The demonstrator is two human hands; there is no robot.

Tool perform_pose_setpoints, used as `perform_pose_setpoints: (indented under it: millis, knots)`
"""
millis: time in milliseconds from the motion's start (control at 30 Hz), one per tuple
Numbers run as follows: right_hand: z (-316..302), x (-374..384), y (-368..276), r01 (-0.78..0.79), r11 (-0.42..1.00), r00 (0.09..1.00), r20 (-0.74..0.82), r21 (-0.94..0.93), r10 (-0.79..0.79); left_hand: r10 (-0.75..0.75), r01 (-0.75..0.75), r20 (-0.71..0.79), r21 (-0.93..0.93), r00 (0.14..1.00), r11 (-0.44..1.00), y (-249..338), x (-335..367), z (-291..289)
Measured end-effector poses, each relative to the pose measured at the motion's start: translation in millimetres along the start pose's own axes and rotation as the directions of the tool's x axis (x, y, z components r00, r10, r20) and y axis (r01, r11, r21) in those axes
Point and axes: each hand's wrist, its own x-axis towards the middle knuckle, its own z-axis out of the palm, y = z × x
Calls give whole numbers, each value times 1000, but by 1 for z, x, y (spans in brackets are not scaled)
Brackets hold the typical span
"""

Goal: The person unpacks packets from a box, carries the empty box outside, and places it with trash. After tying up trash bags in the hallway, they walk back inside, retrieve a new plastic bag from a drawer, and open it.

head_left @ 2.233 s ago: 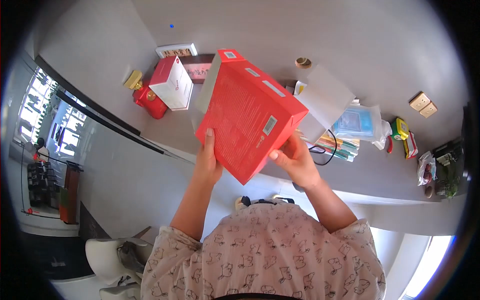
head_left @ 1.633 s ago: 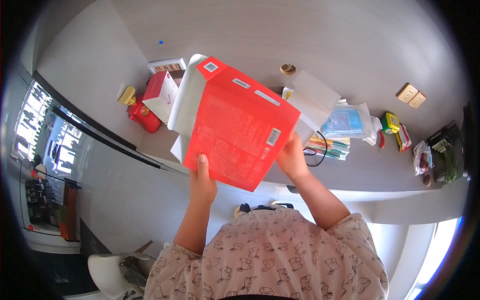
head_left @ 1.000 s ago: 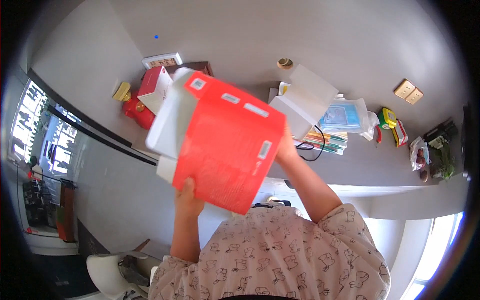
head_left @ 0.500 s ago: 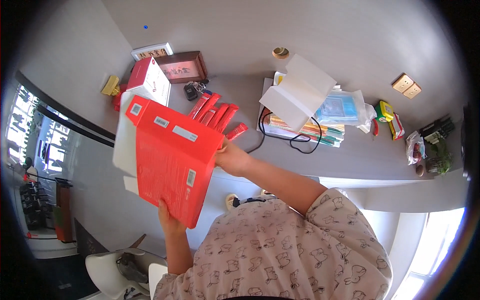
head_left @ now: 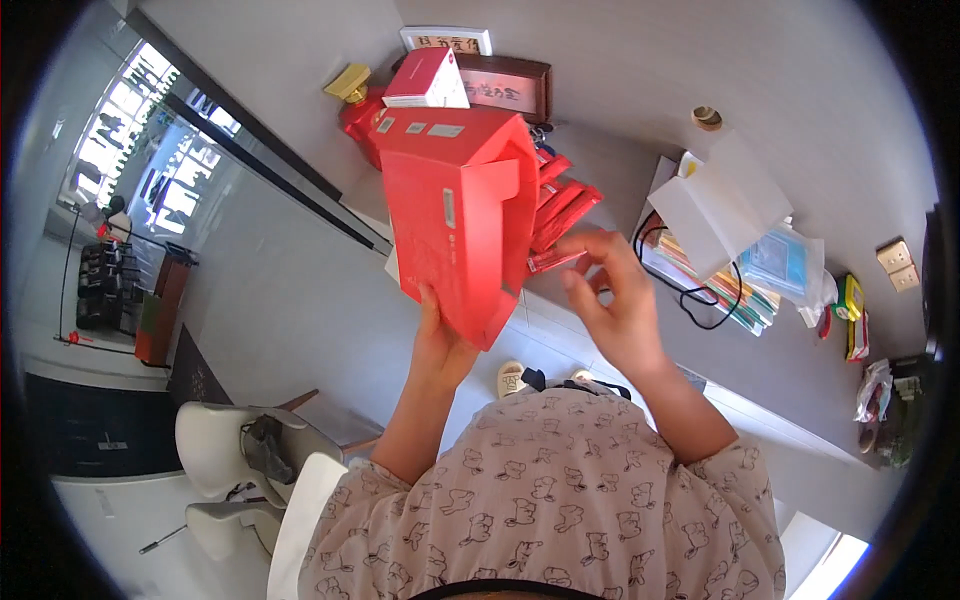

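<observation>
My left hand (head_left: 440, 345) grips the lower end of a red cardboard box (head_left: 425, 215), fingers behind it and thumb on its printed face. The box stands tilted, its right side open with loose flaps. My right hand (head_left: 618, 305) is at the desk's front edge, thumb and forefinger apart and curved around the near end of a loose red stick sachet (head_left: 557, 262). It does not appear to grip the sachet. Several more red stick sachets (head_left: 565, 212) lie just behind, partly hidden by the box.
A red-and-white box (head_left: 428, 80) and framed pictures (head_left: 508, 88) stand at the back. To the right on the desk (head_left: 610, 165) lie a white opened carton (head_left: 722, 205), stacked papers, a black cable (head_left: 700, 318) and a blue packet (head_left: 775, 265). White chairs (head_left: 215, 450) stand lower left.
My right hand has let go of the red box and moved to the loose sachet. The box has turned, showing its open side. The view has shifted left.
</observation>
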Motion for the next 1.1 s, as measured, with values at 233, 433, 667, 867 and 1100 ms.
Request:
perform_pose_setpoints:
  millis: [233, 433, 667, 867, 1100]
  knots:
    - [3, 5, -6, -251, 964, 854, 489, 90, 177, -17, 7, 49, 205, 999, 979, -5, 2, 4]
    - [22, 1, 1, 28, 998, 953, 300, 55, -44, 30, -31, 13, 83, 999, 996, -1, -7, 12]
    - [24, 4, -12, -116, 972, 894, 448, 206, 12, 178, -177, 13, 201, 984, 963, -4, -24, -5]
    - [58, -19, 21, 283, 959, 893, 373, -30, -252, 301, -282, -36, 266, 953, 922, -1, -38, -37]
    - [72, -8, 17, -176, 984, 854, 496, -4, 155, 483, -432, -89, 329, 871, 840, 3, -46, -45]
